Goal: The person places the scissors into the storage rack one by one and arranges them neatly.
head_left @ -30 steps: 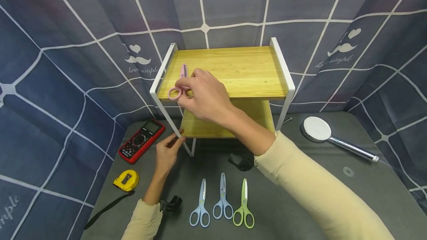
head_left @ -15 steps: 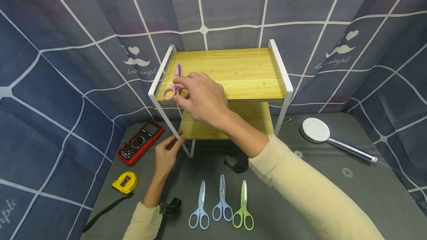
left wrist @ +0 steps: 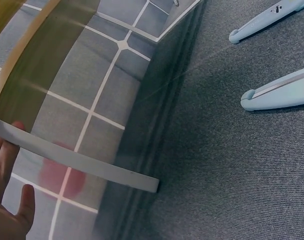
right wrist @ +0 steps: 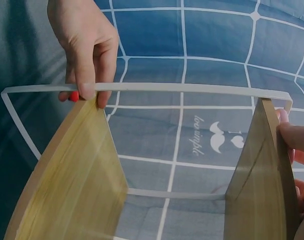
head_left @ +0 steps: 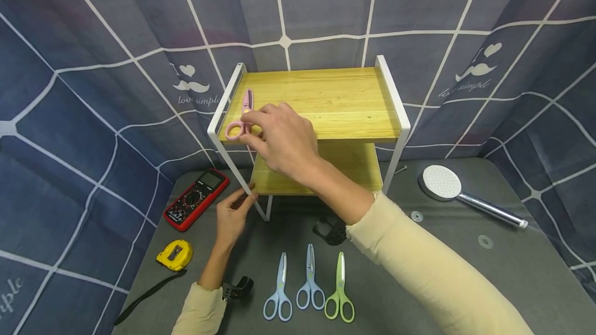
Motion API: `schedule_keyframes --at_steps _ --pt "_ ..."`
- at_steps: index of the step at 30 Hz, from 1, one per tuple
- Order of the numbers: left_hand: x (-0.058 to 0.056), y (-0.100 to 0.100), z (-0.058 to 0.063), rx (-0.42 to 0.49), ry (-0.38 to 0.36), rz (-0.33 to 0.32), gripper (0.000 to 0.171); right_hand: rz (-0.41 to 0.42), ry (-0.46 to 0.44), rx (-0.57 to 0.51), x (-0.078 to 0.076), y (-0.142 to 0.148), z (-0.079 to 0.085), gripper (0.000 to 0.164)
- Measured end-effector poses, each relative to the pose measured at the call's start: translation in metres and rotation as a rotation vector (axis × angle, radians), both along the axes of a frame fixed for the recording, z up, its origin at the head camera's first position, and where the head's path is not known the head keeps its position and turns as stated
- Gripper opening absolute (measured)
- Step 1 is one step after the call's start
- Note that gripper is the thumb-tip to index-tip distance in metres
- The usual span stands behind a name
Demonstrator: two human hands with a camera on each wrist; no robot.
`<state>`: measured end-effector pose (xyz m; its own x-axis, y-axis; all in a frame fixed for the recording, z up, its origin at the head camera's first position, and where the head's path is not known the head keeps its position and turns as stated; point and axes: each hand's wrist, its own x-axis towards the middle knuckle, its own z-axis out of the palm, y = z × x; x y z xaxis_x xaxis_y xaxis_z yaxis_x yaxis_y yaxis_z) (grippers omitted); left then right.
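Observation:
Pink scissors (head_left: pixel 248 101) are at the left end of the upper board (head_left: pixel 335 100) of a two-tier rack, blades pointing to the back. My right hand (head_left: pixel 288 141) pinches them by the handles between thumb and fingers, covering part of one loop. At the rack's front left, my left hand (head_left: pixel 231 218) grips the white metal leg (head_left: pixel 235 167) by the corner of the lower board (head_left: pixel 288 182). The right wrist view shows the thumb of the left hand (right wrist: pixel 87 45) against that corner. In the left wrist view, the fingers lie behind the white leg (left wrist: pixel 77 160).
Two blue scissors (head_left: pixel 278 293) (head_left: pixel 310 283) and green scissors (head_left: pixel 340 288) lie in front of the rack. Left are a red multimeter (head_left: pixel 196 199) and yellow tape measure (head_left: pixel 175 255). Right are a shower head (head_left: pixel 442 182), a bolt (head_left: pixel 401 169) and two washers (head_left: pixel 416 216) (head_left: pixel 486 241).
My right hand has shifted slightly left with the pink scissors, toward the upper board's left rail, then has hardly moved. My left hand has stayed on the leg.

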<state>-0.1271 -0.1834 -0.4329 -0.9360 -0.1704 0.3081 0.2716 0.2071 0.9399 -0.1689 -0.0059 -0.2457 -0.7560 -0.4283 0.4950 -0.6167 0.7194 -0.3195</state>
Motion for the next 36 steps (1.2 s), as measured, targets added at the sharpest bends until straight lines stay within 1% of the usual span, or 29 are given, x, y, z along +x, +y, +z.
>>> schedule_keyframes --at_steps 5,9,14,19,22,26,29,33,36 --pt "0.001 0.000 -0.001 0.002 -0.017 0.014 0.024 -0.022 0.012 0.015 0.001 -0.002 -0.001 0.038" --pt "0.000 0.001 0.001 0.007 -0.015 0.007 0.024 -0.035 0.021 0.018 0.001 -0.002 -0.002 0.039" --pt "0.000 0.001 0.001 0.044 -0.020 -0.003 0.025 -0.032 0.040 0.030 0.001 -0.002 -0.003 0.041" --pt "0.000 0.001 0.001 0.032 -0.026 -0.001 0.025 -0.026 0.058 0.030 0.000 0.001 -0.005 0.043" --pt "0.000 0.001 0.000 0.040 -0.019 -0.008 0.025 -0.014 0.060 0.003 0.001 0.004 -0.006 0.042" --pt "-0.002 0.001 0.000 0.048 0.000 -0.010 0.024 0.023 0.053 -0.077 0.005 0.007 -0.006 0.038" --pt "-0.002 0.001 0.001 0.038 0.010 0.000 0.023 0.085 0.072 -0.161 0.012 0.010 -0.008 0.035" --pt "-0.001 0.001 0.001 0.025 0.013 0.013 0.024 0.210 0.109 -0.336 0.025 0.016 -0.016 0.030" --pt "-0.002 0.001 0.000 0.037 0.013 0.017 0.024 0.283 0.135 -0.464 0.035 0.022 -0.024 0.028"
